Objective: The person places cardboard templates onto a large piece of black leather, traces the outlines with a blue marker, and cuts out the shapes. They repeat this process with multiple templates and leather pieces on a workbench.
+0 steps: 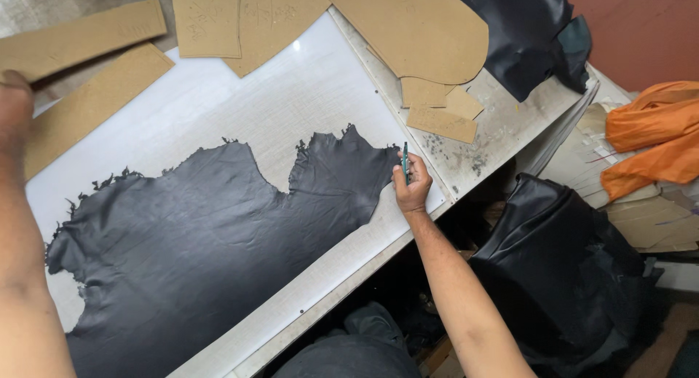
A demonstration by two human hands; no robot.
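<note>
A large black leather hide (211, 232) with ragged edges lies flat on a white cutting board (240, 101). My right hand (412, 185) rests at the hide's right edge and is closed on a thin dark green tool (405, 162), which points upward. My left hand (14, 101) is at the far left edge of the view, fingers on a long brown cardboard pattern strip (80, 36). The left forearm runs down the left side.
Several brown cardboard patterns (415, 29) lie across the top of the board and bench. More black leather (531, 36) is piled at the top right and another heap (561, 261) sits below the bench edge. Orange cloth (655, 130) lies at far right.
</note>
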